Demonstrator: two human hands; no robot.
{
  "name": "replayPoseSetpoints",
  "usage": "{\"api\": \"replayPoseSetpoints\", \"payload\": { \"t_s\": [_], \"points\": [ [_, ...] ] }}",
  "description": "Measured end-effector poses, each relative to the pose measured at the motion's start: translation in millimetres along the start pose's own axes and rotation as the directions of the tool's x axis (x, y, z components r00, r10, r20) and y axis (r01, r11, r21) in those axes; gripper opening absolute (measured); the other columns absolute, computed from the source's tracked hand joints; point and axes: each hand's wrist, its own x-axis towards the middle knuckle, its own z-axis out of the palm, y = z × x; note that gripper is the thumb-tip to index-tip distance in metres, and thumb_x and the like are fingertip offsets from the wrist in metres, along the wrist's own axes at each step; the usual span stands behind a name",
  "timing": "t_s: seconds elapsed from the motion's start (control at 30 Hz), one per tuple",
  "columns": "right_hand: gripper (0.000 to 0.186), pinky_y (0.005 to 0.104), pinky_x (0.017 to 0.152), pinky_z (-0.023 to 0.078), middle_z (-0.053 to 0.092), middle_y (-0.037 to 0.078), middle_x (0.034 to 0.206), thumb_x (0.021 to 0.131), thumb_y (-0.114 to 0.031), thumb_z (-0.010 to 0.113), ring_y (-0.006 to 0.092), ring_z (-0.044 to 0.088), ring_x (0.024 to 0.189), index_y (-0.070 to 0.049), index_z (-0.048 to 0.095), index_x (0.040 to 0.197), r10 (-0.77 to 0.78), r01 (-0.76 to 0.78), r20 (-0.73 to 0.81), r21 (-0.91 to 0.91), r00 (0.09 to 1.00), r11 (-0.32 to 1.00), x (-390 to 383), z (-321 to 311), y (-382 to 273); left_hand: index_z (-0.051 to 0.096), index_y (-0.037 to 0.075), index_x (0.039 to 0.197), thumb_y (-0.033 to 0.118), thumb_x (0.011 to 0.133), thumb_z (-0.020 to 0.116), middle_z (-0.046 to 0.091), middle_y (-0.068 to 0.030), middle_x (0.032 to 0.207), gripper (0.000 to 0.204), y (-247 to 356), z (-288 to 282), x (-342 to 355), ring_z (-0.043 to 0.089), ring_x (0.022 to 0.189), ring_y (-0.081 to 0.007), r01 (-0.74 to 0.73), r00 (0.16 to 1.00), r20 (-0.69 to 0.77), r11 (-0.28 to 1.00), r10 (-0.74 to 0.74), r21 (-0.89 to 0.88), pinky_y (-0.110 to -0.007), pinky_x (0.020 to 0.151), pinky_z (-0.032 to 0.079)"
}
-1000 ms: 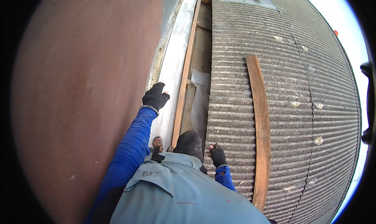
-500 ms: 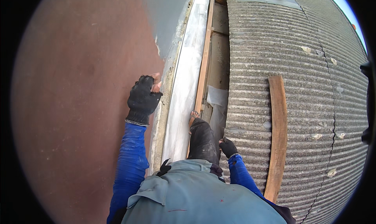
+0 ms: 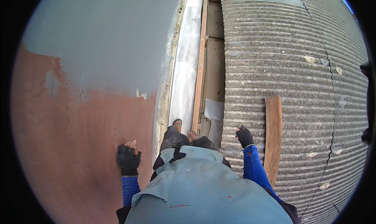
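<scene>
The gloved left hand (image 3: pixel 128 158) is pressed flat on the red wall (image 3: pixel 78 138); the right hand (image 3: pixel 244 136) is rested on the corrugated roof (image 3: pixel 282 59), beside a wooden plank (image 3: pixel 273 134).

Count: two gloved hands, left hand (image 3: pixel 128 158) and right hand (image 3: pixel 245 136). Two sandalled feet (image 3: pixel 177 125). One loose wooden plank (image 3: pixel 273 136). One long wooden batten (image 3: pixel 199 67).
</scene>
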Motion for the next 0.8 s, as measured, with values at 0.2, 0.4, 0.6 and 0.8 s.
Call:
{"api": "replayPoseSetpoints", "payload": {
  "t_s": [0.2,0.4,0.6,0.8],
  "points": [
    [0.035,0.0317,0.066,0.054,0.067,0.013,0.089,0.091,-0.022,0.058,0.0189,0.067,0.076,0.007,0.061,0.11,0.08,-0.081,0.006,0.1,0.997,0.992,44.3,18.5,-14.3,0.065,0.01,0.108,0.014,0.08,0.065,0.065,-0.0119,0.095,0.029,-8.7,64.5,42.7,0.064,0.087,-0.031,0.363,0.86,0.375,0.932,-0.345,0.024,-0.043,0.078,0.051],
    [0.038,0.0322,0.063,0.051,0.067,0.009,0.098,0.092,-0.026,0.057,0.0186,0.068,0.082,0.0,0.057,0.119,-0.008,0.009,-0.021,0.075,1.0,0.997,159.8,40.8,-111.1,0.062,0.01,0.12,0.032,0.079,0.068,0.064,-0.0149,0.117,0.047,-39.9,221.9,256.0,0.061,0.109,-0.0318,0.287,0.656,0.744,0.953,-0.122,-0.096,-0.044,0.094,0.047],
    [0.039,0.0317,0.065,0.051,0.066,0.008,0.101,0.093,-0.027,0.059,0.018,0.067,0.084,-0.002,0.055,0.122,-0.052,0.054,-0.017,0.197,0.999,0.979,214.4,38.2,-201.5,0.059,0.007,0.125,0.032,0.083,0.062,0.064,-0.0161,0.119,0.049,-21.0,314.1,511.5,0.061,0.11,-0.0332,0.06,0.74,0.654,0.953,0.157,-0.298,-0.044,0.096,0.046],
    [0.026,0.0344,0.056,0.05,0.065,0.007,0.09,0.095,-0.025,0.055,0.0184,0.066,0.072,-0.005,0.057,0.111,0.295,-0.273,-0.05,0.255,0.954,0.927,255.7,54.0,-184.6,0.056,0.008,0.13,0.037,0.084,0.062,0.058,-0.0167,0.131,0.055,-31.4,349.2,654.0,0.057,0.119,-0.0328,0.015,0.728,0.666,0.968,0.162,-0.251,-0.043,0.102,0.044]
  ]
}}
